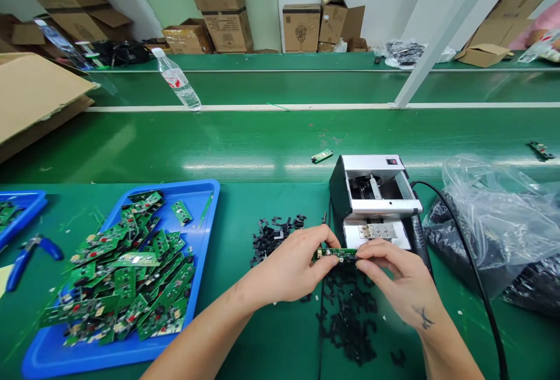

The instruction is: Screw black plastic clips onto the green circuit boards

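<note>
A narrow green circuit board (345,254) is held level in front of the machine. My left hand (301,260) is closed on its left part, between thumb and fingers. At the board's right end, my right hand (394,272) pinches with thumb and fingertips. A small dark part shows there, partly hidden by the fingers. Just behind the hands stands a silver and black bench machine (371,199) with a metal fixture (377,231) on its front. Small black plastic pieces (350,322) lie under the hands, with another pile of black pieces (271,237) behind my left hand.
On the left, a blue tray (205,240) holds many circuit boards, near blue-handled pliers (32,257). Plastic bags (490,228) of black parts and a black cable (472,263) lie right. A single board (322,156) and a water bottle (177,80) are farther back.
</note>
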Tool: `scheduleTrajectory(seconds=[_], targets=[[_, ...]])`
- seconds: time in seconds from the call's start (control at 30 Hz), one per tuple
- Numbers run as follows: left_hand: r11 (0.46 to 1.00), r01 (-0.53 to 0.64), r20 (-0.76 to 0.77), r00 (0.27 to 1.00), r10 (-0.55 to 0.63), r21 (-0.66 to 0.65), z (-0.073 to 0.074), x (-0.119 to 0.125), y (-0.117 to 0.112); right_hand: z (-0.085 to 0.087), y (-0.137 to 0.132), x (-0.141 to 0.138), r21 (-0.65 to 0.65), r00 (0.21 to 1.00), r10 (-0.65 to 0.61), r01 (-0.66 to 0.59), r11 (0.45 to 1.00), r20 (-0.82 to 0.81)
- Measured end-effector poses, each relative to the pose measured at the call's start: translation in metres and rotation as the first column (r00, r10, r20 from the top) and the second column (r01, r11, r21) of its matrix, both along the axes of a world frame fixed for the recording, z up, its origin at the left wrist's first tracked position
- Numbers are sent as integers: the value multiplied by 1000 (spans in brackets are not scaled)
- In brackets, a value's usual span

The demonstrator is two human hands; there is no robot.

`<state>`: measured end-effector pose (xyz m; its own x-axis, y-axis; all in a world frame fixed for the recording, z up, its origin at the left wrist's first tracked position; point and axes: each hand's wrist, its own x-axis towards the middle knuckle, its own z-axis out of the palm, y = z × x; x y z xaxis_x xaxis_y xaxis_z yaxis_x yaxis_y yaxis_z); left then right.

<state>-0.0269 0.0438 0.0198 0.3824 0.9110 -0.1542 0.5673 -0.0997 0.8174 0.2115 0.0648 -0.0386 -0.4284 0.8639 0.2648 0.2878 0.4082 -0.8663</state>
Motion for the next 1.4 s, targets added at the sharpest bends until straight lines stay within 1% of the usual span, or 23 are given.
scheduleTrajectory(seconds=[0.07, 0.2, 0.37, 0.6, 0.83, 0.93, 1.03, 1.13, 1.23, 1.3, 1.37, 1.4], targets=[[1000, 8, 0, 1000, -8, 3, -1, 0, 0, 0, 0, -1, 17, 1000, -19, 19, 1000, 20], [1000, 11, 2, 1000, -11, 8, -1, 1, 0, 1, -1, -2, 74, 998, -22, 18, 997, 53], [1000, 20, 2, 1000, -20, 14, -1, 1, -1, 4, -2, -4, 135, 994, -73, 62, 989, 79], [1000, 7, 11, 1000, -8, 22, -3, 2, -1, 4, -4, -4, 152, 992, -75, 59, 987, 104], [1000, 14, 22, 1000, -15, 18, -5, 4, -1, 3, -2, -5, 136, 991, -69, 53, 989, 118], [999, 25, 31, 999, -27, 34, -6, 5, -1, 3, -4, -5, 156, 989, -93, 74, 985, 118], [995, 51, 41, 998, -55, 85, -6, 6, -3, 3, -6, -6, 195, 983, -138, 112, 974, 124], [985, 70, 57, 995, -80, 160, -6, 6, -3, 4, -8, -10, 301, 973, -194, 148, 942, 129], [968, 80, 90, 990, -104, 238, -8, 6, 0, 4, -8, -12, 465, 964, -236, 152, 872, 126], [953, 83, 109, 987, -119, 290, -13, 6, 4, 3, -8, -14, 545, 957, -254, 139, 827, 142], [932, 92, 88, 988, -130, 351, -22, 5, 9, 3, -8, -14, 583, 938, -294, 136, 801, 185], [916, 103, 54, 990, -134, 389, -28, 5, 11, 2, -8, -14, 595, 920, -326, 141, 791, 215]])
